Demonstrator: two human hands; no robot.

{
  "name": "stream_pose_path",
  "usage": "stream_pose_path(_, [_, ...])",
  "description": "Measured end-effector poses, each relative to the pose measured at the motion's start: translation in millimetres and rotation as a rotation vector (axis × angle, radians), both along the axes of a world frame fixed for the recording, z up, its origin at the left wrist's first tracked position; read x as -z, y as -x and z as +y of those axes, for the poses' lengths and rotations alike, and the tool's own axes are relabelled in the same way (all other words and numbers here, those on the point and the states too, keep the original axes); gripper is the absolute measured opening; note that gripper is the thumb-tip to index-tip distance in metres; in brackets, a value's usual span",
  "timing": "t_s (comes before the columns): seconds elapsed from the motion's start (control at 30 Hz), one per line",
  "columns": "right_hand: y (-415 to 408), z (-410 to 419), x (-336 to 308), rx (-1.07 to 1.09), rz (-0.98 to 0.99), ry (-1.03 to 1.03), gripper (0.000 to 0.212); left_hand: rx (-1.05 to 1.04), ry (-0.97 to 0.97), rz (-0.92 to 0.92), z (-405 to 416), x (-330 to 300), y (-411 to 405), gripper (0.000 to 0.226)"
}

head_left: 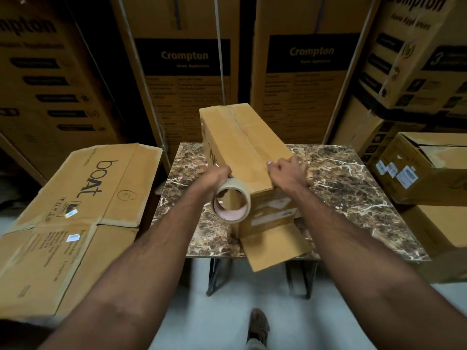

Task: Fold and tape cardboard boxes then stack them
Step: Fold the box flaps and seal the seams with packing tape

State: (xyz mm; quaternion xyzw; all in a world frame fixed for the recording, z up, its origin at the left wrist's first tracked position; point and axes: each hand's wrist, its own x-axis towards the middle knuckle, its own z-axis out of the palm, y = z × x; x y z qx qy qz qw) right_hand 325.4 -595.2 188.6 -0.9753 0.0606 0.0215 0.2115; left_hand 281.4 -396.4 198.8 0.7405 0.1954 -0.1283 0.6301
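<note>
Left hand (219, 176) grip holding tape roll (232, 203) beside box (242, 147), right hand (288, 170) pressing seam

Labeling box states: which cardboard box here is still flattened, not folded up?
The boAt-printed box lying flat left of the table. The box on the table under both hands and the boxes at right are folded up.
</note>
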Motion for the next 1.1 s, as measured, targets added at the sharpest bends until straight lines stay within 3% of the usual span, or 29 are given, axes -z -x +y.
stream_pose_path(0.17, [15,14,6,-0.090,0.252,0.043,0.102,0.404,-0.215,0.087,7,-14,8,0.022])
stream_pose_path(0.33, [22,14,4,-0.175,0.212,0.207,0.117,0.405,-0.450,0.091,5,-36,-9,0.029])
stream_pose_path(0.53, [13,8,0,-0.309,0.299,0.298,0.129,0.420,-0.416,0.064,-14,-35,-16,0.039])
stream_pose_path(0.77, [-14,-44,-25,-0.652,0.406,0.500,0.111,0.486,-0.200,0.122,-22,-26,-15,0.035])
stream_pose_path(0.9, [-27,-51,-23,-0.537,0.368,0.569,0.112,0.358,-0.167,0.127,-30,-8,-24,0.041])
stream_pose_path(1.0, [-17,-42,4,-0.452,0.331,0.448,0.121,0.282,-0.139,0.066,-36,11,-32,0.052])
stream_pose_path(1.1, [-28,-52,7,-0.336,0.182,0.374,0.118,0.197,-0.065,-0.037,-55,-7,-38,0.035])
